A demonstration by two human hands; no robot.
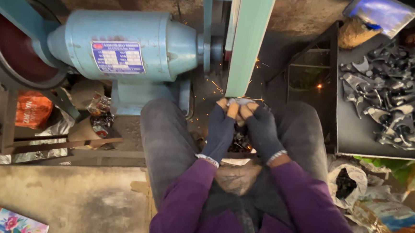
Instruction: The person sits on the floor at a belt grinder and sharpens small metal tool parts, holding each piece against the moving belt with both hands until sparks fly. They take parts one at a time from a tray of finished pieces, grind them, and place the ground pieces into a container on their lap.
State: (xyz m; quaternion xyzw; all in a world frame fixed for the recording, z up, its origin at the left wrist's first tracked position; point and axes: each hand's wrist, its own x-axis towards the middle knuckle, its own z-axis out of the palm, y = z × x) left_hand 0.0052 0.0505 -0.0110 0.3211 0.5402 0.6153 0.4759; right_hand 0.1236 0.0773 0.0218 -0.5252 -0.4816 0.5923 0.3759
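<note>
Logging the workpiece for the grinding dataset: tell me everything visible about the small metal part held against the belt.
The small metal part is pale grey and shiny, mostly hidden, so its shape cannot be told. It is pinched between the bare fingertips of the left hand and right hand, both in dark fingerless gloves. Its top edge meets the lower end of the pale green sanding belt, and orange sparks fly off around the contact. It sits above the person's knees, in front of the light blue motor.

Purple long sleeves, dark fingerless gloves with pale striped cuffs on both hands (239, 128), dusty grey trousers
</note>
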